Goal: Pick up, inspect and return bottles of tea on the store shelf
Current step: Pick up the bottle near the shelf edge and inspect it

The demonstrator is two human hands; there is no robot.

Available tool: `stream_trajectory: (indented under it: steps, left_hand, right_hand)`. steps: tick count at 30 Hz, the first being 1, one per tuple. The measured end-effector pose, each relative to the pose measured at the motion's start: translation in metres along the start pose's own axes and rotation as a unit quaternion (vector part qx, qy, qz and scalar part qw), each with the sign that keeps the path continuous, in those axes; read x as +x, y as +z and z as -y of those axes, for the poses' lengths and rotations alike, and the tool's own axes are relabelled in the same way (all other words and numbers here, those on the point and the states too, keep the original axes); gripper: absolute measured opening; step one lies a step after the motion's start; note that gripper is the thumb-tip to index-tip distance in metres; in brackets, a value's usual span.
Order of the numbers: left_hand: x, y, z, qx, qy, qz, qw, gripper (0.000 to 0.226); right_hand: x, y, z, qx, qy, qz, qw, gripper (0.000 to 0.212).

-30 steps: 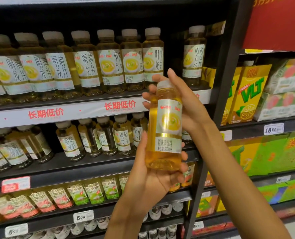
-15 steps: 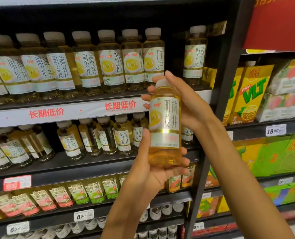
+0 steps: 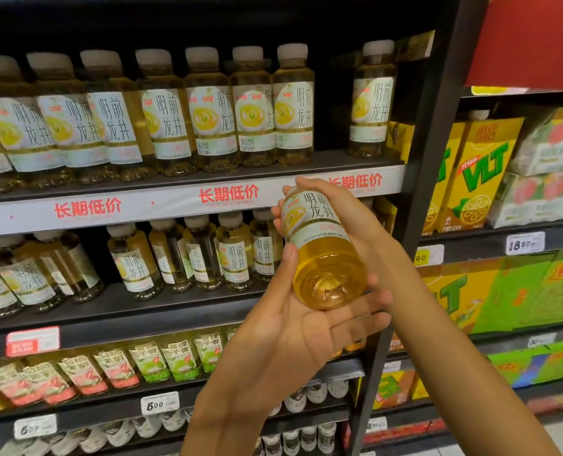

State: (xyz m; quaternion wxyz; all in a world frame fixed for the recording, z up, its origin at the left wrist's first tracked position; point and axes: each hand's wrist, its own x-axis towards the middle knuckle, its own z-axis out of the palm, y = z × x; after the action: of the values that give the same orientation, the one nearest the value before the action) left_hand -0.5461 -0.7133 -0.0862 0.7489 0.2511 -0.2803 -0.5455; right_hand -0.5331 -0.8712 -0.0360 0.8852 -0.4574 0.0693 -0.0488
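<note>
Right hand [image 3: 342, 212] wraps the top of the tea bottle [image 3: 319, 251], forearm angling up from lower right. Left hand [image 3: 303, 327] palm-up, fingers straight under the base, thumb against the side.

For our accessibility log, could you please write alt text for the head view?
Two hands tilt a tea bottle, base toward the camera: the right hand grips its top, the open left hand supports it below. Behind are shelves of similar bottles.

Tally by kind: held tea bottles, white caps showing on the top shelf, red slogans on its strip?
Held clear plastic bottle of yellow tea: 1
White caps on top black shelf: 8
Red printed slogans on white strip: 3
Total: 12
</note>
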Motion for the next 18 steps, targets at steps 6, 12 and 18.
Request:
stream_trajectory:
  steps: [6, 12, 18]
  left_hand:
    - [-0.001, -0.005, -0.001, 0.011, 0.002, -0.009, 1.0, 0.058]
    - [0.004, -0.012, 0.001, 0.084, 0.031, -0.063, 0.994, 0.061]
    - [0.0, -0.017, -0.005, 0.25, 0.064, -0.078, 0.963, 0.033]
  right_hand:
    - [-0.002, 0.002, 0.002, -0.014, -0.035, 0.012, 0.999, 0.015]
    - [-0.006, 0.011, 0.017, -0.059, -0.175, 0.074, 0.98, 0.012]
    - [-0.019, 0.015, 0.021, -0.177, -0.267, 0.092, 0.943, 0.021]
